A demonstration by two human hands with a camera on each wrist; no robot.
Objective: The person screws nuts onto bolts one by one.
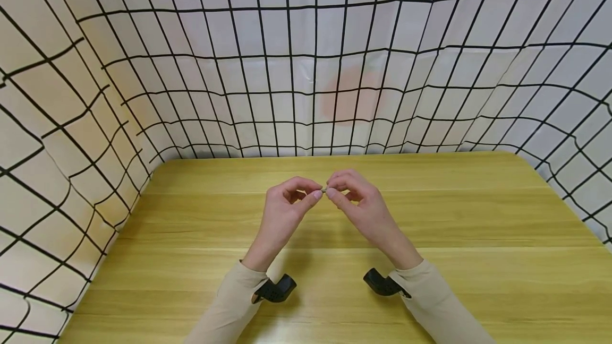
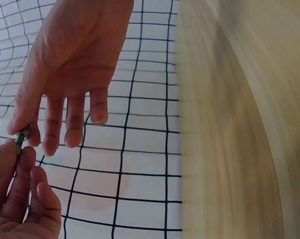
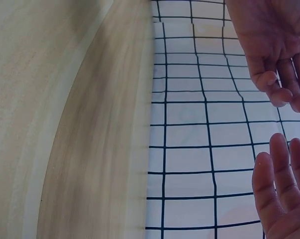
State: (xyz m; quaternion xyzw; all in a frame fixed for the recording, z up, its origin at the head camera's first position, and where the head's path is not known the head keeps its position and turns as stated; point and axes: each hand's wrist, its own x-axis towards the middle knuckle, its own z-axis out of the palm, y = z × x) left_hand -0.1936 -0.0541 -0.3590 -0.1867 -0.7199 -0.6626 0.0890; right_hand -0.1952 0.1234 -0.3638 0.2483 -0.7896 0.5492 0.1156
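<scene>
Fingertip to fingertip above the wooden table (image 1: 191, 259), both hands meet over a small, thin metal piece (image 1: 324, 190). The left hand (image 1: 282, 211) pinches its left end between thumb and index finger; the right hand (image 1: 365, 208) pinches the other end. In the left wrist view the metal piece (image 2: 21, 139) looks short, dark and rod-like with shiny bits; its exact kind I cannot tell. The right hand's other fingers (image 2: 75, 119) extend loosely there. Fingertips cover most of the piece, and it falls outside the right wrist view.
A white sheet with a black grid (image 1: 268, 84) rises behind the table and along both sides. Black devices sit at the left wrist (image 1: 277, 288) and the right wrist (image 1: 382, 283), by the beige sleeves (image 1: 234, 296).
</scene>
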